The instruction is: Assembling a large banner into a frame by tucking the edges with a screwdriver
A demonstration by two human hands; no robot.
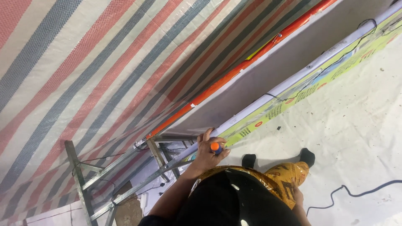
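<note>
Lower centre of the frame: an orange-handled tool, apparently a screwdriver, with only its rounded orange butt showing. It is enclosed by the left hand, whose fingers are curled tightly around the handle while the thumb reaches up to the pale edge above. The tool's tip is hidden behind the hand, so its point of contact cannot be told. The hand presses against the lower end of a long white frame bar, which runs diagonally to the upper right corner and carries a thin black wire along it. Just below the bar lies a yellow-green printed banner. Above the bar sits a grey panel, bordered by an orange rail. The right hand hangs by the patterned yellow garment at lower right; whether its fingers are spread or closed cannot be told. Left half of the frame: a striped red, grey and white tarpaulin, with a metal stand at lower left. A black cable trails across the white floor sheet.
</note>
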